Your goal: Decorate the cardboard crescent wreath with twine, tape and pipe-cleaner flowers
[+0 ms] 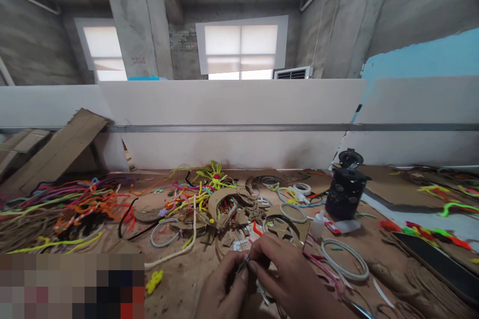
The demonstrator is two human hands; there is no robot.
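My left hand (224, 286) and my right hand (286, 274) meet low in the middle of the view, just above the worktable. Thumbs and fingertips are pinched together around something small, thin and greyish that I cannot make out; the fingers cover most of it. Beyond them lie curved cardboard pieces (219, 202) and a tangle of coloured pipe cleaners (202, 190). Right of my right hand lies a white ring (344, 259). A small clear squeeze bottle (318, 227) stands behind that ring. Left of my left hand is a yellow flower-shaped twist (154, 282).
A black lidded container (346, 192) stands at back right. A dark phone-like slab (439, 264) lies far right. Heaped pipe cleaners (75, 204) cover the left, with cardboard strips (60, 147) leaning behind. A white partition (232, 104) borders the back. Pixelated blocks hide the lower left.
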